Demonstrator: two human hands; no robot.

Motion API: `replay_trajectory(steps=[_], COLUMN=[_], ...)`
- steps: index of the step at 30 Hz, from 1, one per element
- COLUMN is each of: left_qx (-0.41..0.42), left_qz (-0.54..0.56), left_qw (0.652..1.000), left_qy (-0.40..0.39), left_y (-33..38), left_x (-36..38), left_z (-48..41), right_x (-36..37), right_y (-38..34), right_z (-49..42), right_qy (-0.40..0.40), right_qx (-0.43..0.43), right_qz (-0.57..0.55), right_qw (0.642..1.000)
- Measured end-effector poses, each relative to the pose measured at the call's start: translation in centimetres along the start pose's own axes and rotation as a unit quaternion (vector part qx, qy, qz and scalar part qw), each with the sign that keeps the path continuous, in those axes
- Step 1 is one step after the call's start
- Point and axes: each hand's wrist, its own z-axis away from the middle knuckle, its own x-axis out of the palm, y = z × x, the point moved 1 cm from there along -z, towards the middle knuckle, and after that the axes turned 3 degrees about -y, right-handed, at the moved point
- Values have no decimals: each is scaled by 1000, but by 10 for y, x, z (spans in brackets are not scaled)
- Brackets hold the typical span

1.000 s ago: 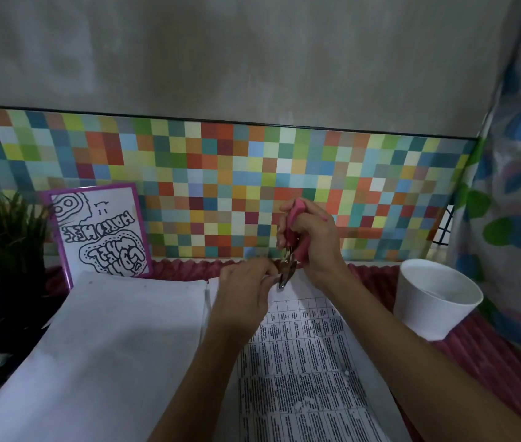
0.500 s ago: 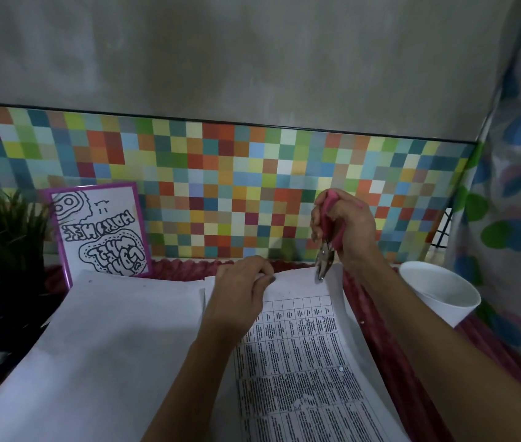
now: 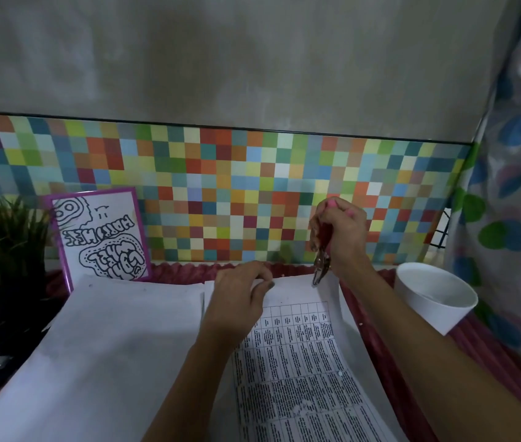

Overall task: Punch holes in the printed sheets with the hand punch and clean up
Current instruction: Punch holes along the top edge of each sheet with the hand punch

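A printed sheet [image 3: 297, 371] covered in a table of small text lies in front of me on the red cloth. My left hand [image 3: 240, 298] rests on its far left corner with the fingers curled down on the paper. My right hand [image 3: 342, 237] grips the pink-handled hand punch [image 3: 321, 266], handles squeezed together. The punch's metal jaws point down at the sheet's far right edge. Small white paper dots lie scattered on the print.
A stack of blank white sheets [image 3: 109, 346] lies to the left. A white paper cup [image 3: 434, 298] stands at the right. A purple-framed drawing [image 3: 99, 237] and a green plant [image 3: 0, 247] stand at the back left, against the coloured tile wall.
My right hand has carried the punch from beside my left hand to the right, along the sheet's far edge. The left hand has stayed on the paper.
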Motion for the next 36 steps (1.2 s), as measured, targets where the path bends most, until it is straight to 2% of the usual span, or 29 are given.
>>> replay_trajectory(steps=[3,6,9,17,22,26,29,33,36], left_qx=[6,20,8,-13,49,80,90,84,80], left_qz=[-71,-129,-109,-10,-94,-156,-161,-146,-146], left_qw=[997,990,990,997,992,982,981,984,983], left_qy=[2,-49,-89,-82,-61,-68,-62,-60,-78], left_y=[17,40,53,48,57,60,61,66,68], left_x=[1,12,22,31,32,30,25,20,19], left_z=[2,-6,-20,-29,-26,-28,-31,-35,-34], right_x=[-5,-7,-9,-19,-23,-28,-34,-35,-29], right_y=[1,-3,-4,-7,-13,-19,-27,-39,-43], right_z=[0,1,0,-3,2,4,5,7,6], right_qy=[12,17,26,36,20,44,49,-6,-26], right_qx=[11,11,8,55,75,112,131,119,165], right_qz=[-13,-19,-31,-78,-77,-77,-88,-100,-55], right_qw=[1000,1000,999,995,994,990,986,988,984])
